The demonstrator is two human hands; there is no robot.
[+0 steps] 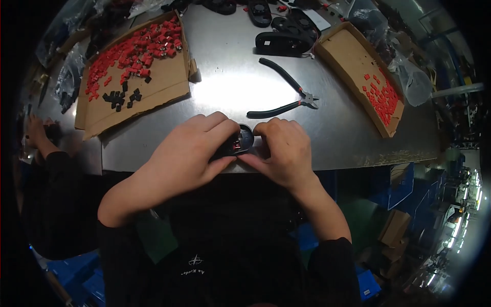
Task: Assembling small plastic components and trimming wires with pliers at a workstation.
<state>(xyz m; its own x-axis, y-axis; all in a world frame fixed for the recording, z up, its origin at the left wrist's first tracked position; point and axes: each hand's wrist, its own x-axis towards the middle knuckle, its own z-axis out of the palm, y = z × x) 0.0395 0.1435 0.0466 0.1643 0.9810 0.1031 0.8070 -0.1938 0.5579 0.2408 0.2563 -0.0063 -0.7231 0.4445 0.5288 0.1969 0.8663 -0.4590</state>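
Note:
Between my two hands, close to the table's near edge, is a black oval plastic housing (246, 137) with a small red part (237, 145) inside it. My left hand (197, 143) grips its left end, with the thumb below and fingers over the top, hiding much of it. At the right end, my right hand (284, 148) has its thumb and forefinger closed on the rim. Just beyond my right hand lie diagonal cutting pliers (302, 100) with dark handles spread apart and jaws toward the right.
A cardboard tray (163, 87) at left holds many red and several black pieces. Another cardboard tray (343, 56) at right holds small red pieces. Black housings (284, 44) lie at the back of the metal table (220, 77). At far left is another person's hand (37, 132).

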